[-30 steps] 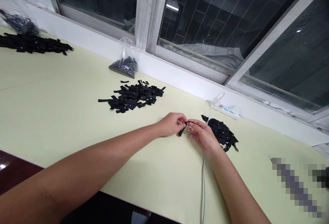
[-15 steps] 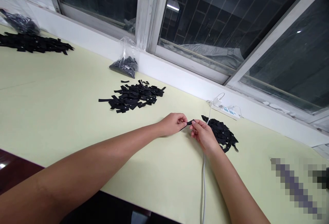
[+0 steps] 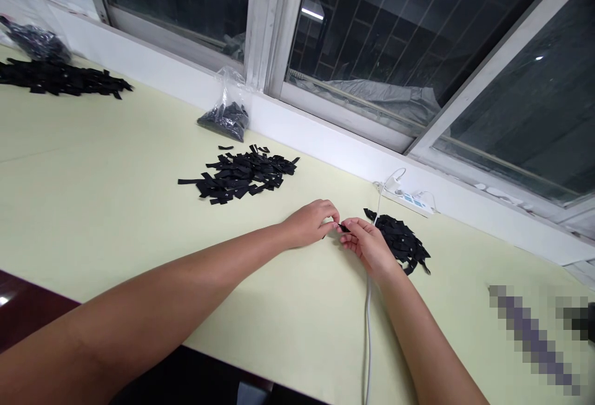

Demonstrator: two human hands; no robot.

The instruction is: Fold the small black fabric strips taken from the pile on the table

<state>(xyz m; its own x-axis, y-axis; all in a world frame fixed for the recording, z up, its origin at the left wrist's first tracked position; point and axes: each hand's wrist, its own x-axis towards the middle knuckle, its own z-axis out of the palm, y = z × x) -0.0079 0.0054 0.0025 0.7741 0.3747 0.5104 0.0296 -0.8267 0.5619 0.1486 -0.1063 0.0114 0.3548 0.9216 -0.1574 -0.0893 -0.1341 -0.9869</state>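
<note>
My left hand (image 3: 312,224) and my right hand (image 3: 367,245) meet fingertip to fingertip over the pale green table (image 3: 93,194), both pinching one small black strip (image 3: 343,227), which is mostly hidden between the fingers. Just right of my right hand lies a small pile of black strips (image 3: 400,239). A larger pile of black strips (image 3: 242,174) lies further left and back.
A clear bag of black pieces (image 3: 226,115) leans on the window sill. Another black pile (image 3: 60,79) and bag (image 3: 35,42) sit at the far left. A white power strip (image 3: 409,199) lies by the wall, and a grey cable (image 3: 368,337) runs under my right wrist.
The strip hung down from my fingers a second ago, then was held level between both hands; now it is drawn in and mostly covered by the fingertips. Arms have barely moved.
</note>
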